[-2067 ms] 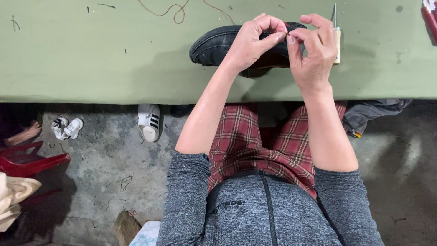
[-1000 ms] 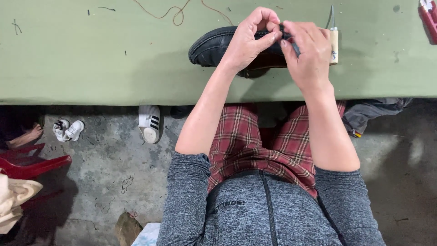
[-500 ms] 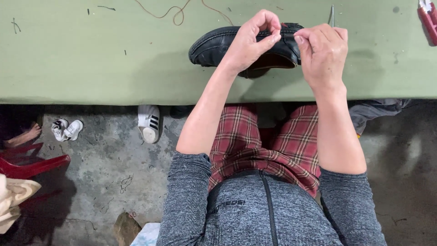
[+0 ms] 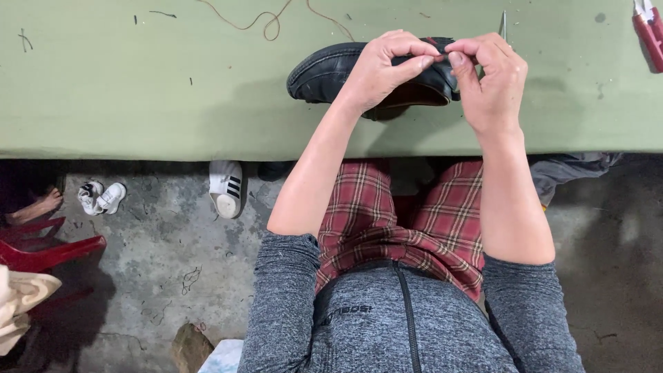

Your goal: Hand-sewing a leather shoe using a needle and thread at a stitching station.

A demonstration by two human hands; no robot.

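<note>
Shoe [image 4: 331,69], black, glossy and low-cut, lies on its side on the far green table [image 4: 138,90]. Left hand [image 4: 383,69] grips its top edge; right hand [image 4: 490,79] pinches closed beside it, contents unclear.

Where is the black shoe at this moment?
The black shoe lies on the green table in the upper middle of the head view, under the left hand and beside the right hand.

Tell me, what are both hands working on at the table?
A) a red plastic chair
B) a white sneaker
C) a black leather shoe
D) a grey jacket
C: the left hand and right hand meet over a black leather shoe lying on the green table.
</note>
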